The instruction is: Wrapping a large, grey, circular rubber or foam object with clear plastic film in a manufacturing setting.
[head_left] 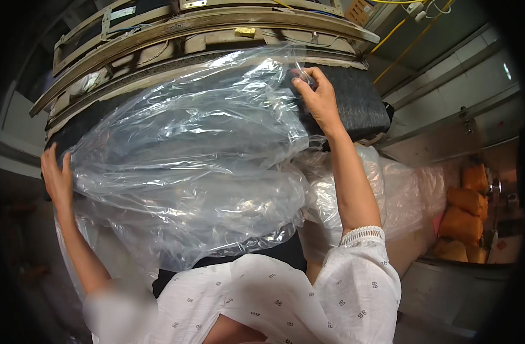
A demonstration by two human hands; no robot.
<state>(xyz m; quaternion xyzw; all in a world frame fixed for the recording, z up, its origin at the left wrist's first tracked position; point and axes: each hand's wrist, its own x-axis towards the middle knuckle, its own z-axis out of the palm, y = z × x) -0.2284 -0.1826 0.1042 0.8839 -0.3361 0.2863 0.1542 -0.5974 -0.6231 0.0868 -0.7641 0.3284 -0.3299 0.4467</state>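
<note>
A large, crinkled clear plastic sheet point(194, 166) spreads in front of me, over a long dark padded surface point(348, 92) and down toward my lap. At its far right corner my right hand point(320, 100) has thumb and fingers closed on the plastic edge. My left hand point(57, 175) is at the sheet's left end, its thumb and fingers apart, close beside the plastic. Whether those fingers touch the sheet is hard to tell.
Behind the padded surface runs a wooden frame point(216, 22) with a small yellow object point(245, 32) on it. More bundled clear plastic point(400, 195) lies to the right. Orange bundles point(463, 209) are beyond it, below a pale tiled wall point(463, 63). Yellow cables point(391, 34) hang at upper right.
</note>
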